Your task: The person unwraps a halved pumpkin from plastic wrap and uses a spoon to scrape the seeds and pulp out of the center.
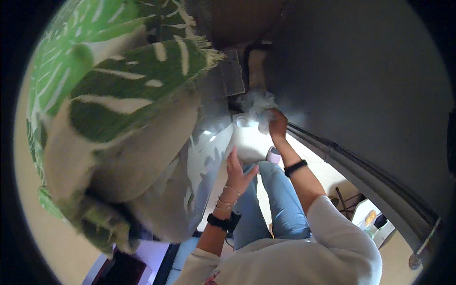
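My right hand [278, 124] is closed on a crumpled translucent plastic bag [257, 103], in the narrow gap beside a large dark grey panel. My left hand [239, 174] has its fingers spread and holds nothing; it is close to a glossy white surface [210, 156] on the left. A fringed cloth with green leaf print [142, 85] hangs at the left, above and beside that surface. Just below the bag is a pale surface [249, 140], and a small round whitish item [242, 121] lies near its far edge. What the bag contains cannot be told.
The dark grey panel [359, 71] fills the right side, with a long rail [356, 160] along its lower edge. A grey box-like part [233, 73] and a dark bent tube [246, 60] are at the gap's far end. A white tray-like surface with items [374, 221] is at lower right.
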Demonstrator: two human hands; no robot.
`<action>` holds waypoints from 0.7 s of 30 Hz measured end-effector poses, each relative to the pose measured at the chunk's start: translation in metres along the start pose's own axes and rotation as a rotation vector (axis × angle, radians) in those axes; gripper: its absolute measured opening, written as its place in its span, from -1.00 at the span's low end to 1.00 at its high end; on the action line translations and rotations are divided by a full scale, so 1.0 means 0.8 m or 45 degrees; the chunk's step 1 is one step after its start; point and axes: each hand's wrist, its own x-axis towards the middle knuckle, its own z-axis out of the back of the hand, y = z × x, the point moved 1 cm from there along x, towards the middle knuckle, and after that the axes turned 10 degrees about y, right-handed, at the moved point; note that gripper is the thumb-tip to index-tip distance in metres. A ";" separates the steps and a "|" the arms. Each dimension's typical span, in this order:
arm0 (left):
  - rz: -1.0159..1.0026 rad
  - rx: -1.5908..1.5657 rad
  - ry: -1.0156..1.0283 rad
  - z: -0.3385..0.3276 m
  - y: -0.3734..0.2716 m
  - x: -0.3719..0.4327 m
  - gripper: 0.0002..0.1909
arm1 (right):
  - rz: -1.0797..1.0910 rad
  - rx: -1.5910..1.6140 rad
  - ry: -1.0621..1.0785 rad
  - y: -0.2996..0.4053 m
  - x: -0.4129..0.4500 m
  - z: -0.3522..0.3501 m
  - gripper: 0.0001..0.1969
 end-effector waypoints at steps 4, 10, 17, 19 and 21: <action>-0.115 0.036 0.169 -0.005 -0.004 0.022 -0.30 | 0.122 -0.441 0.267 -0.076 0.073 -0.094 -0.67; -0.246 -0.031 0.329 -0.024 -0.007 0.047 -0.50 | -0.061 -0.780 0.183 -0.280 0.132 -0.139 -0.73; -0.164 0.026 0.379 -0.024 0.016 0.031 -0.57 | -0.567 -0.557 0.387 -0.205 0.141 -0.152 -0.59; -0.212 0.049 0.389 -0.031 0.008 0.032 -0.56 | -0.630 -0.516 0.438 -0.213 0.136 -0.143 -0.53; -0.096 -0.266 0.436 -0.035 -0.003 0.028 -0.56 | -0.656 -0.479 0.502 -0.223 0.125 -0.133 -0.45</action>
